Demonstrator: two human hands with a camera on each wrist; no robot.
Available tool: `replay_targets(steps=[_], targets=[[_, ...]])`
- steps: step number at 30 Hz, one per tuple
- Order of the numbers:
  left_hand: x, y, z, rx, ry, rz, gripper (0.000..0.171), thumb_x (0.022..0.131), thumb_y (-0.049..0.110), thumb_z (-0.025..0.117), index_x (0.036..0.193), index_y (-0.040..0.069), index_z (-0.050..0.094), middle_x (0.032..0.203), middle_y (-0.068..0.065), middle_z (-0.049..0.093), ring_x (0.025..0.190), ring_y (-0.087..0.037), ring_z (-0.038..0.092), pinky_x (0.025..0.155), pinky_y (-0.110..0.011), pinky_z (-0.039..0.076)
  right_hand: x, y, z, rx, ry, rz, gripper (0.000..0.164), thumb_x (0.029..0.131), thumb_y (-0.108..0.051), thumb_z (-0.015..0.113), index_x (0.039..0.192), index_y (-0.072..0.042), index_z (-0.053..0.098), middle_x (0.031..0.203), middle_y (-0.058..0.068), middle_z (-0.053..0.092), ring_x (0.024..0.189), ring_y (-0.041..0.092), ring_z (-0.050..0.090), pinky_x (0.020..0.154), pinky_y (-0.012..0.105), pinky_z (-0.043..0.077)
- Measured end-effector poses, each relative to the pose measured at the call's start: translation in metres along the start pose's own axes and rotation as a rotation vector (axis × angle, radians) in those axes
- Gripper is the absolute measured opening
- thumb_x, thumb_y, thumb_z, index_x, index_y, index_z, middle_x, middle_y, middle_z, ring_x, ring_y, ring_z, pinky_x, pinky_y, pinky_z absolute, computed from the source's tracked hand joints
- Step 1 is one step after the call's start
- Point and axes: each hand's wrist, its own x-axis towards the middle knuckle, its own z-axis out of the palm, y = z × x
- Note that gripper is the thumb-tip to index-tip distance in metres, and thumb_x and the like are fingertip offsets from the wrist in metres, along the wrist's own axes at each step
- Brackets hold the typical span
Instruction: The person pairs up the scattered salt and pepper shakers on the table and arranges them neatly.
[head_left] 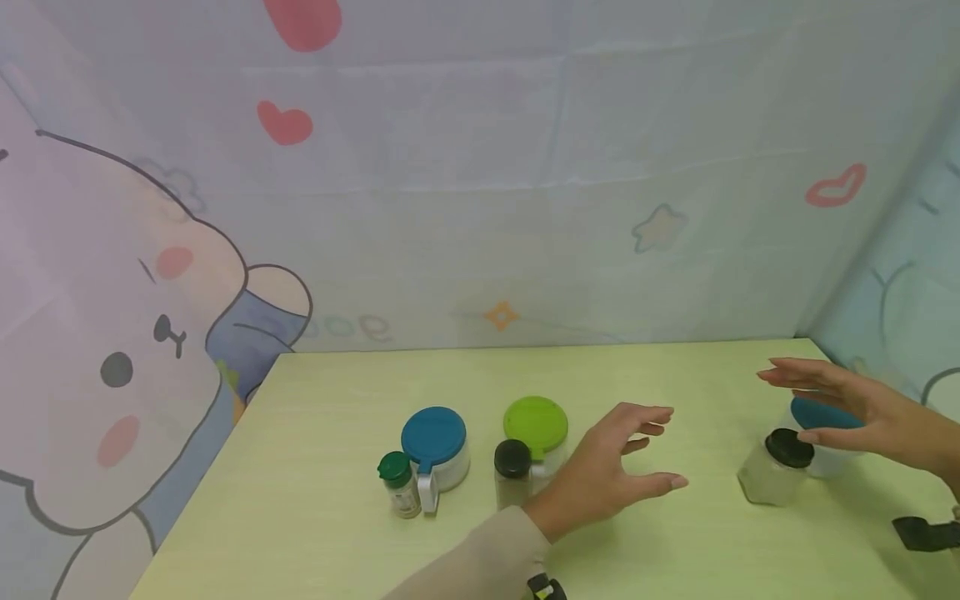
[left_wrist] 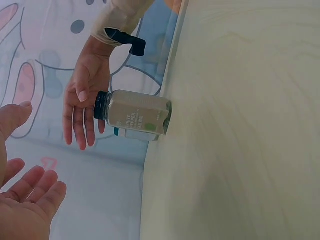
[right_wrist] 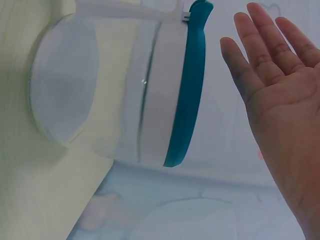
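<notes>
Over the middle of the table, my left hand (head_left: 611, 471) is held with fingers extended and thumb apart, holding nothing. My right hand (head_left: 873, 408) hovers at the right above a blue-lidded clear jar (head_left: 828, 462), its fingers straight and thumb out near a black-lidded spice bottle (head_left: 772, 479). That spice bottle (left_wrist: 137, 110) has a white pepper label in the left wrist view. In the right wrist view the clear jar (right_wrist: 125, 90) shows a white handle and stands beside the open palm. Behind my left wrist are another black-lidded bottle (head_left: 513, 479) and a green-lidded jar (head_left: 536, 423), both partly hidden.
Left of these stand a second blue-lidded jar (head_left: 435, 442) with a white handle and a small green-capped shaker (head_left: 400, 487). The pale yellow table (head_left: 315, 467) meets a printed cloth backdrop (head_left: 465, 208) at its far edge; cloth also hangs along the sides.
</notes>
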Motion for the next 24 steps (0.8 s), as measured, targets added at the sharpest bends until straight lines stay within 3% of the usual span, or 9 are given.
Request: replay_targets(steps=[10, 24], targets=[[0.005, -0.007, 0.01, 0.024, -0.002, 0.009, 0.066, 0.091, 0.02, 0.079, 0.148, 0.019, 0.047, 0.142, 0.001, 0.052, 0.127, -0.006, 0.055, 0.104, -0.017, 0.047, -0.006, 0.003, -0.002, -0.033, -0.037, 0.112, 0.086, 0.085, 0.015, 0.07, 0.158, 0.0, 0.027, 0.155, 0.015, 0.043, 0.141, -0.002, 0.039, 0.105, 0.006, 0.035], [0.008, -0.014, 0.02, 0.007, -0.027, -0.006, 0.065, 0.092, 0.023, 0.078, 0.149, 0.022, 0.045, 0.142, 0.008, 0.05, 0.129, -0.005, 0.052, 0.107, -0.02, 0.045, -0.015, 0.016, -0.003, -0.026, -0.018, 0.096, 0.087, 0.082, 0.018, 0.07, 0.156, 0.004, 0.028, 0.153, 0.012, 0.045, 0.141, -0.002, 0.037, 0.105, 0.008, 0.032]])
